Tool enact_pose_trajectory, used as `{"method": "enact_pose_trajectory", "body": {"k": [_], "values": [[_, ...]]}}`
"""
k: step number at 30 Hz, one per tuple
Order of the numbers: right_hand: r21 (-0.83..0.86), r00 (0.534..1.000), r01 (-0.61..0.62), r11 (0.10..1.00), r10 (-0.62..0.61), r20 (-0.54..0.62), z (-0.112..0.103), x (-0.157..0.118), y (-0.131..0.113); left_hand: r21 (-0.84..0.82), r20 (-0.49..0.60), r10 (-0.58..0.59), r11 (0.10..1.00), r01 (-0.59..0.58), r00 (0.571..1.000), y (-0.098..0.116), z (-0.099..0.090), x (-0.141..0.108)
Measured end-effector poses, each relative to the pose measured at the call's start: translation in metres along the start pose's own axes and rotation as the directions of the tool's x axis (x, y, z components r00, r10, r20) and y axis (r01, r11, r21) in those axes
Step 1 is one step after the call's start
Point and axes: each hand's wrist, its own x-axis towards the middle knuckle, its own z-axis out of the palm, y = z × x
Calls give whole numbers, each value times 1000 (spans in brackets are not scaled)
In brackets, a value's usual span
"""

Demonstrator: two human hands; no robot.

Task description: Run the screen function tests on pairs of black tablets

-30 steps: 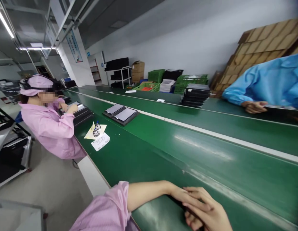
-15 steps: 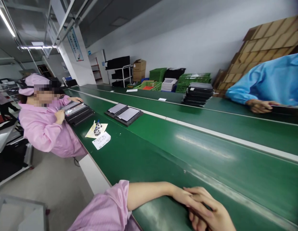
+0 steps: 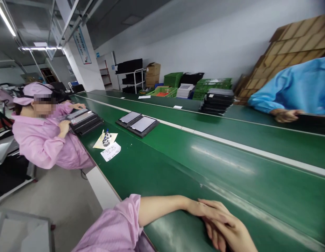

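Observation:
My left hand (image 3: 204,211), its forearm coming out of a pink sleeve, lies low over the green table top. Its fingers stretch across my right hand (image 3: 238,232), which comes in from the bottom right corner. The right hand is loosely closed round the left, one digit lying on top and curled fingers showing underneath. Part of the left fingers is hidden in this overlap. No object shows in either hand. Farther up the table, two flat grey-screened panels (image 3: 143,124) lie in black trays.
Papers (image 3: 110,151) and a small silvery item with a blue top (image 3: 106,138) lie near the left edge. A pink-clad co-worker (image 3: 44,129) handles stacked panels (image 3: 86,122). Opposite sits a blue-sleeved person (image 3: 296,87); black trays (image 3: 217,102) are stacked nearby.
My hands stay together, with only a small shift of the fingers. The pink-clad co-worker has leaned slightly left. The two panels appear slightly farther right.

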Motion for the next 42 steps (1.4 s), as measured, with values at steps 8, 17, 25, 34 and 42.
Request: {"method": "enact_pose_trajectory", "body": {"k": [8, 17, 25, 34, 42], "values": [[12, 1000, -15, 1000, 15, 15, 2, 3, -17, -10, 40, -20, 1000, 20, 999, -10, 7, -8], [41, 1000, -3, 999, 4, -30, 6, 2, -26, -54, 50, -54, 997, 57, 997, -18, 6, -7], [76, 996, -12, 997, 19, -86, 8, 2, -28, -29, 113, -38, 999, 41, 993, -18, 3, -10], [54, 992, -35, 998, 41, -115, 11, 0, -27, -1, 59, -43, 999, 43, 997, -23, 7, -13], [78, 990, 15, 997, -4, -143, 15, -2, -19, -79, -132, 35, 996, -46, 991, -32, 13, -15]]}}
